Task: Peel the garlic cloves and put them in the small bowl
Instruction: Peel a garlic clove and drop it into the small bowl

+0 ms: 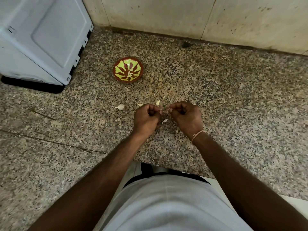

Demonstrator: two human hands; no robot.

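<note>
At the centre of the frame, the left hand (146, 117) and right hand (185, 115) are curled into fists close together above the speckled granite surface (233, 100); each seems to pinch something tiny, too small to tell. An unpeeled white garlic clove (120, 107) lies left of them. The small red-and-green patterned bowl (128, 69), upper centre, holds pale peeled cloves (130, 75).

clove in fingertips (160, 112) too small, appliance (41, 39) cropped
</note>
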